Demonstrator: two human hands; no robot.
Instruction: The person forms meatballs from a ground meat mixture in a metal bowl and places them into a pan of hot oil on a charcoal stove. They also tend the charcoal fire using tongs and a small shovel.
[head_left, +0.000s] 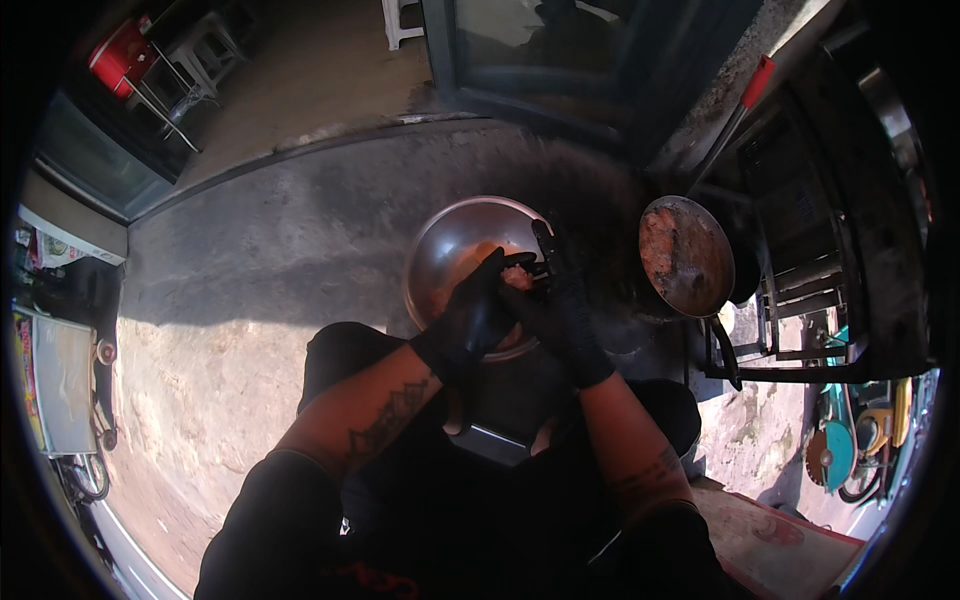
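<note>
A lump of what looks like ground meat sits between my black-gloved hands, over a steel mixing bowl. My left hand cups it from the left. My right hand presses against it from the right, with one finger raised toward the bowl's rim. More reddish mixture shows low in the bowl, partly hidden by my hands. To the right, a frying pan holds browned, charred-looking food along its left side.
The pan's black handle points toward me. Behind it, a long metal handle with a red grip leans up. A dark metal frame stands at right, with a teal circular-blade machine beyond. Concrete floor spreads left; a glass door is ahead.
</note>
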